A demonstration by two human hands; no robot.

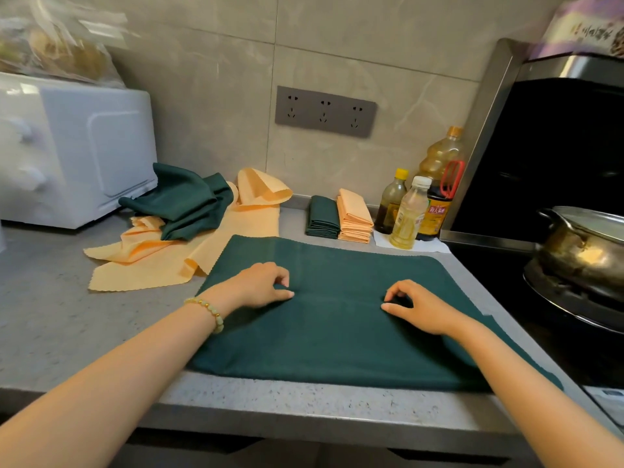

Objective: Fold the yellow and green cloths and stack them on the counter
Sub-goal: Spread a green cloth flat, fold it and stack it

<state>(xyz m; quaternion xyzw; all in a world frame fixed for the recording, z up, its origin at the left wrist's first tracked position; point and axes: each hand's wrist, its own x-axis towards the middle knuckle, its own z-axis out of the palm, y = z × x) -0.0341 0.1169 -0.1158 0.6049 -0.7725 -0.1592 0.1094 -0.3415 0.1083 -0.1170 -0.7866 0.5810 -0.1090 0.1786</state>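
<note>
Left hand (261,286), right hand (420,308) each pinch green cloth (337,342): flat, smooth, faint midline crease.

Near cloth (337,319) dark green, plain. Far-left heap: pale yellow cloths (233,238), one green cloth (189,204). Worktop (60,305) speckled grey. Microwave (74,146) white.

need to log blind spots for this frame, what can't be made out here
Head view:
Bag on the microwave: blurred, cut by the top edge.
Folded green stack and yellow stack: layers too small to count.
Unfolded pile: cloths overlap, number hidden.
Pot: lidded, cut by right edge.
Spread green cloth: right forearm covers its near corner.
</note>
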